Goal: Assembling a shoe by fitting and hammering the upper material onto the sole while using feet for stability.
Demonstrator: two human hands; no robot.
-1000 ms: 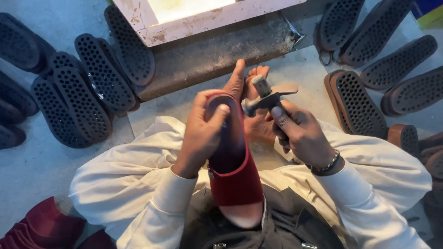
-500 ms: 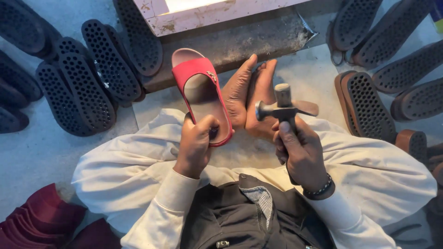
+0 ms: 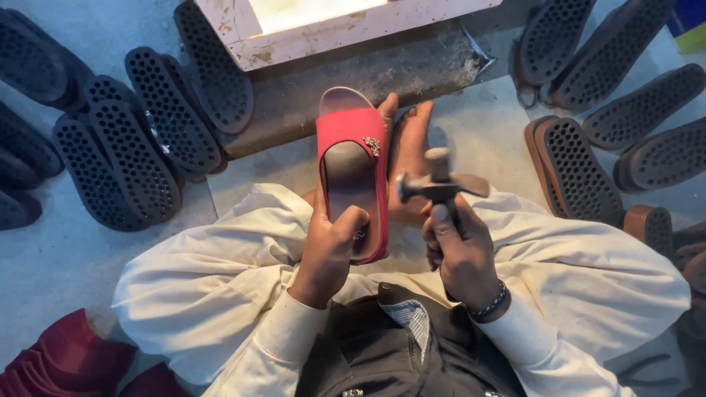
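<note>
A red slide sandal (image 3: 351, 173) and a small metal hammer (image 3: 440, 182) are held over the lap of a seated person.

The sandal is gripped at its heel end by the left hand (image 3: 329, 246), fingers wrapped under the sole and thumb pressed into the smooth brown footbed; its toe is pointed away, toward a concrete slab (image 3: 353, 77), and a small metallic ornament (image 3: 372, 145) is fixed on the broad red strap. The hammer, with a blunt round face and a flat tapered peen, is clasped by its handle in the closed right hand (image 3: 460, 250), just beside the sandal and above bare feet (image 3: 410, 151). Dark rubber soles (image 3: 136, 158), moulded with honeycomb holes, are spread across the grey floor (image 3: 66, 257) toward its left and right edges.
</note>
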